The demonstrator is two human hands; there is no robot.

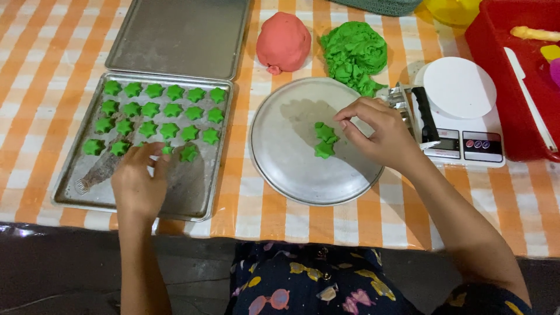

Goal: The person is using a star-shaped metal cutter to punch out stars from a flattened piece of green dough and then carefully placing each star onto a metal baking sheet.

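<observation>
Hands at the green star-shaped dough pieces

Left hand (138, 181) rests fingers on a star (167, 150) in the baking tray (76, 198); right hand (379, 131), right of the tray, pinches narrowly above stars (324, 140) on the round plate (280, 169).

A home kitchen: checked tablecloth (280, 219), baking tray (198, 192), kitchen scale (466, 116).

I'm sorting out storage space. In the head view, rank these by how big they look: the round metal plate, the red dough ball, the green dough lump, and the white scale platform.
1. Round metal plate, clearly the largest.
2. White scale platform.
3. Green dough lump and red dough ball look about alike; too close to rank.
</observation>
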